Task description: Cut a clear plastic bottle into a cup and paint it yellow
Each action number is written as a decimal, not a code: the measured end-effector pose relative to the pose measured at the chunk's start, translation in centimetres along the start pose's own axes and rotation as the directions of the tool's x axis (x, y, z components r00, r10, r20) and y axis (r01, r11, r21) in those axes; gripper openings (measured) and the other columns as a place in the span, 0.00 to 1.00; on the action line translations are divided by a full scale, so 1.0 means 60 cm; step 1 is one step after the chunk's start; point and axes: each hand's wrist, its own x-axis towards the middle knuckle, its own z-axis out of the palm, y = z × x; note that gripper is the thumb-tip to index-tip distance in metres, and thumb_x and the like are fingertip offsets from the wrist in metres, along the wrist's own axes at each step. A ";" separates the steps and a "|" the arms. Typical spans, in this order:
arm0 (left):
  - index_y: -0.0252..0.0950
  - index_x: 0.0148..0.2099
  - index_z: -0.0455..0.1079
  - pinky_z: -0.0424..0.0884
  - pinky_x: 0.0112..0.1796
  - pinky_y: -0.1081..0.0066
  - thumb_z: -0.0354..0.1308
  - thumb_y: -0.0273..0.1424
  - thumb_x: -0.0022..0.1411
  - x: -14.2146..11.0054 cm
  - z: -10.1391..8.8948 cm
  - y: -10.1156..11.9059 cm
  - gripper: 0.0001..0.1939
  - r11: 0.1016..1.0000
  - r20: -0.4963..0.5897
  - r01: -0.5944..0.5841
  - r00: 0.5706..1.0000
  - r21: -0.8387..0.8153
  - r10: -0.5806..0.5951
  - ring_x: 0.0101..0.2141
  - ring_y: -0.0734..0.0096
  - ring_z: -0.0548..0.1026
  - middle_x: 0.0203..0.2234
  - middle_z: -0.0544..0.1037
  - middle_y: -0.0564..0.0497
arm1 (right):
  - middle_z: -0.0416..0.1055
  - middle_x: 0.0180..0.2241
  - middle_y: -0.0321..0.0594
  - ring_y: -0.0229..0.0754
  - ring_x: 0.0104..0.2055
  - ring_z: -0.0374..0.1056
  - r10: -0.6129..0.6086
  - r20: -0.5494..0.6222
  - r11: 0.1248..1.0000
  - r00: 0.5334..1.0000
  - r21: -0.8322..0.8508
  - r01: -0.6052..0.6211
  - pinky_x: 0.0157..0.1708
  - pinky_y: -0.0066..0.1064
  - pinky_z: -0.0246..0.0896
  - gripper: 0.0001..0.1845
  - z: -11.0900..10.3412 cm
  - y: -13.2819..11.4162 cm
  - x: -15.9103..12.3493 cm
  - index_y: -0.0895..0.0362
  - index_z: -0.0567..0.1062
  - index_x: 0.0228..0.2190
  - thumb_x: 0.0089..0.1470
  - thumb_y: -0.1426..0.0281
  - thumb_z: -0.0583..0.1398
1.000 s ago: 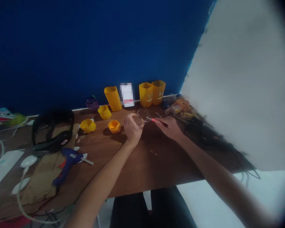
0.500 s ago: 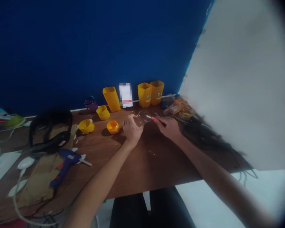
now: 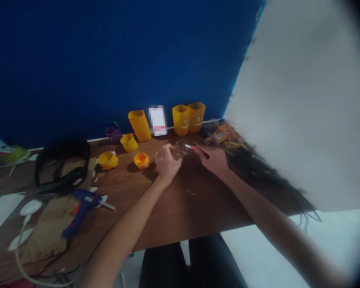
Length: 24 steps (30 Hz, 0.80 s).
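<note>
Gripping clear container [image 3: 181, 146] and red-handled tool [image 3: 195, 148], hands [image 3: 167, 163] partly hiding both.

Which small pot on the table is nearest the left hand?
The orange pot, just left of the left hand; the two yellow pots and purple pot sit farther left.

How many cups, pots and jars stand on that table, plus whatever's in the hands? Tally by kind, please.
Tall yellow cups: 3
Short yellow pots: 2
Orange jar: 1
Purple cup: 1
Clear plastic piece, in the left hand: 1
Red-handled tool, in the right hand: 1
Total: 9
</note>
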 end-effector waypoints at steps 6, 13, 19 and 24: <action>0.39 0.49 0.60 0.70 0.41 0.59 0.66 0.32 0.44 0.005 -0.005 0.001 0.30 0.995 0.026 0.062 0.998 -0.077 -0.060 0.39 0.55 0.76 0.37 0.75 0.47 | 0.80 0.41 0.38 0.40 0.37 0.77 0.005 -0.016 0.999 1.000 -0.031 -0.005 0.35 0.29 0.64 0.20 -0.006 -0.004 0.005 0.51 0.81 0.45 0.64 0.56 0.54; 0.41 0.46 0.60 0.73 0.39 0.63 0.68 0.36 0.43 -0.022 -0.013 0.041 0.29 0.874 0.246 -0.093 0.941 -0.477 0.234 0.35 0.64 0.76 0.35 0.75 0.51 | 0.81 0.34 0.40 0.43 0.32 0.76 0.144 -0.153 0.984 0.978 -0.081 -0.157 0.32 0.30 0.63 0.21 -0.017 0.026 0.016 0.52 0.82 0.42 0.63 0.55 0.54; 0.42 0.51 0.55 0.75 0.40 0.66 0.65 0.33 0.52 -0.018 0.002 0.050 0.28 0.766 0.225 0.268 0.960 -0.585 -0.164 0.36 0.68 0.78 0.38 0.76 0.51 | 0.80 0.36 0.43 0.42 0.34 0.76 0.103 -0.164 0.987 0.981 0.138 -0.081 0.35 0.31 0.66 0.22 -0.017 0.015 0.013 0.55 0.81 0.44 0.64 0.57 0.53; 0.42 0.56 0.53 0.73 0.46 0.62 0.67 0.38 0.53 -0.012 0.005 0.046 0.33 0.806 0.189 0.227 0.971 -0.547 -0.146 0.43 0.65 0.77 0.42 0.75 0.48 | 0.80 0.36 0.41 0.40 0.31 0.74 0.082 -0.098 0.975 0.992 0.215 -0.059 0.33 0.31 0.65 0.21 -0.008 0.009 0.010 0.55 0.81 0.43 0.64 0.56 0.54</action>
